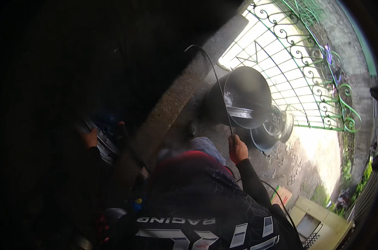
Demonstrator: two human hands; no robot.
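Note:
My right hand point(238, 150) is closed around a long thin rod point(217, 79), which rises from the fist and bends over at its far end. On the left, my left hand point(89, 138) lies against the edge of a curved metal piece point(105, 146) that looks like a wheel rim. Deep shadow hides most of its fingers, so its grip cannot be made out. Between the hands, a dark bar-like thing with a reddish tip point(121, 123) shows faintly beside the metal piece.
A large dark drum point(247, 85) lies on its side beyond my right hand, with metal inside its mouth. Wheel rims point(272, 125) stand beside it. A concrete ledge point(172, 98) runs diagonally past a green metal gate point(289, 62). A thin cable point(276, 193) hangs near my right arm.

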